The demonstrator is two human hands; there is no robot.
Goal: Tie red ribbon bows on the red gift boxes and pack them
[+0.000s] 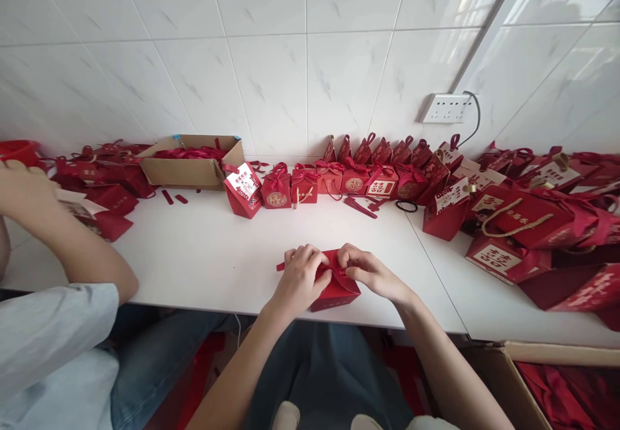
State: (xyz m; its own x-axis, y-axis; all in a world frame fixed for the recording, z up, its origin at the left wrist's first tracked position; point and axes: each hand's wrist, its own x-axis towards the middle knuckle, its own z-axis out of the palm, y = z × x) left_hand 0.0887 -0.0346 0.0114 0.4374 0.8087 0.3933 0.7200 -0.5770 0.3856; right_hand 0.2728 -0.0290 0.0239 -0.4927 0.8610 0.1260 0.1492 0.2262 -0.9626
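A red gift box [334,299] stands at the front edge of the white table, directly before me. Across its top runs a red ribbon [335,268], gathered at the middle. My left hand [306,276] pinches the ribbon from the left, thumb and fingers together. From the other side, my right hand [364,267] pinches the ribbon near the same spot. Part of the box top and the exact form of the ribbon are hidden behind my fingers. A short ribbon end sticks out left of my left hand.
Finished-looking red boxes [278,188] line the wall. A cardboard box [184,170] of ribbons stands back left. Many red boxes [508,249] pile up at right. Scissors [361,206] and a black ring [405,206] lie behind my work. A co-worker's arm [72,223] reaches in at left.
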